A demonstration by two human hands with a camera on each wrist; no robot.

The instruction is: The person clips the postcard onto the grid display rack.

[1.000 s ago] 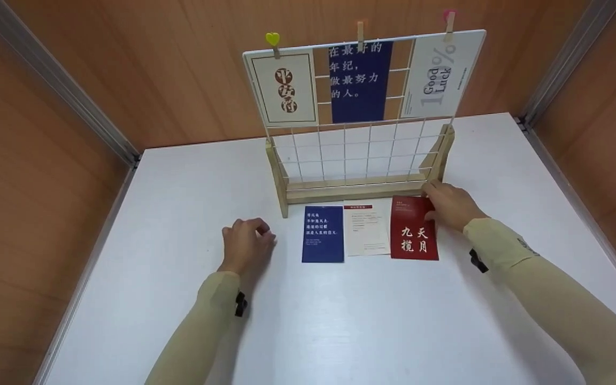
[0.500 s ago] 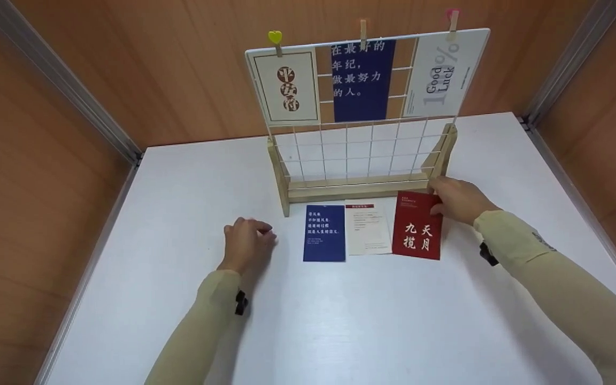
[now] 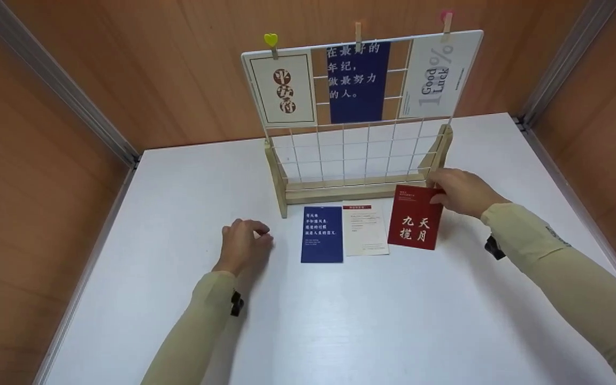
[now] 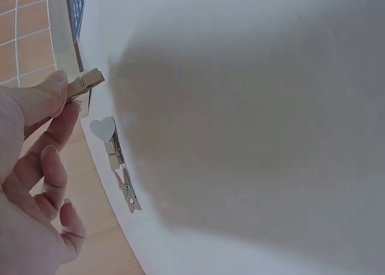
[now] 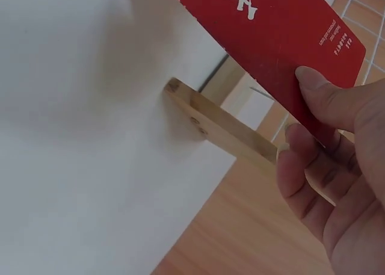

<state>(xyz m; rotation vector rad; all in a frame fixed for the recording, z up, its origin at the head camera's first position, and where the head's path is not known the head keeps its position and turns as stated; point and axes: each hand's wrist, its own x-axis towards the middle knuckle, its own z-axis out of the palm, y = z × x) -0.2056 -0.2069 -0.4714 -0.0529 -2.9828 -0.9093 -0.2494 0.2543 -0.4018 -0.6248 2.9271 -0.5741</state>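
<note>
My right hand [image 3: 466, 192] pinches a red card [image 3: 416, 216] with white characters by its right edge, thumb on the printed face. The card is lifted and tilted just in front of the rack's wooden base. In the right wrist view the thumb presses the red card [image 5: 271, 52] with the fingers behind it. My left hand [image 3: 239, 247] stays to the left of the cards. In the left wrist view its thumb and fingertips pinch a small wooden clothespin [image 4: 90, 81]. Near it on the table lie a clothespin with a pale heart [image 4: 103, 129] and another clothespin [image 4: 129, 197].
A white wire grid rack [image 3: 356, 143] on wooden feet stands at the back. Clips hold a cream card [image 3: 265, 101], a blue card [image 3: 356, 109] and a Good Luck card [image 3: 415, 101] along its top. Flat on the white table [image 3: 313, 321] lie a blue card [image 3: 322, 248] and a cream card [image 3: 367, 235].
My right hand has raised the red card off the table and tilted it, moving slightly away from me and right. The left hand has hardly moved.
</note>
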